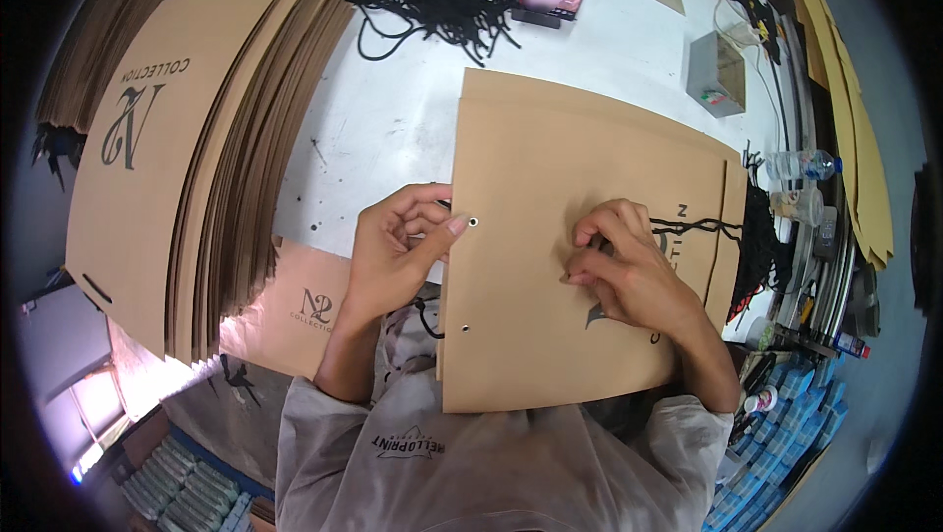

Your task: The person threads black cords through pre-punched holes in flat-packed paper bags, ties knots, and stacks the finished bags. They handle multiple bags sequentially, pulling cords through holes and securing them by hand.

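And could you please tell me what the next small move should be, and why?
I'd probably bring the right hand to the upper eyelet: the left hand holds the paper bag by the edge beside it, black cord loops past that same edge, and the right hand is away over the bag's printed side.

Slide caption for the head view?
Left hand grips a brown paper bag beside an eyelet; right hand over its printed face.
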{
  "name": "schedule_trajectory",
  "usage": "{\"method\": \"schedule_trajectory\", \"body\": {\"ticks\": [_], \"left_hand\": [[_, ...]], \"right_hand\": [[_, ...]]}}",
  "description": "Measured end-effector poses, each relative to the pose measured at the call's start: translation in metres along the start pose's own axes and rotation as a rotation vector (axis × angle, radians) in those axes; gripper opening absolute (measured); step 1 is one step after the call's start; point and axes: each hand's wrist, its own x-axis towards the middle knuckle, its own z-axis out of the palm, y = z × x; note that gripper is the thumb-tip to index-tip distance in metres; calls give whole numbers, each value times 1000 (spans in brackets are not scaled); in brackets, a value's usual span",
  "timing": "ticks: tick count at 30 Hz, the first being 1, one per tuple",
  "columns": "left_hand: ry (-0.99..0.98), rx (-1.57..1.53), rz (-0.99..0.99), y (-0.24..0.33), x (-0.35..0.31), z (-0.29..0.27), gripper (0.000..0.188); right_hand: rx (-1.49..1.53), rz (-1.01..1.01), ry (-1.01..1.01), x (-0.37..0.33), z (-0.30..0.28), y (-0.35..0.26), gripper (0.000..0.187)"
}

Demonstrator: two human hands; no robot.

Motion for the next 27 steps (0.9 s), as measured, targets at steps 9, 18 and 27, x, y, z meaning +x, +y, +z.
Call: {"method": "schedule_trajectory", "body": {"ticks": [9,18,27], "left_hand": [[-87,-47,-12,9,-5,-2,44],[-77,-89,-17,7,-5,1,48],[-157,-87,14,0,-2,4,51]], "right_hand": [[390,-38,331,54,26,-20,24],[449,2,328,73,42,-19,17],[464,32,390,72,51,-17,11]]}}
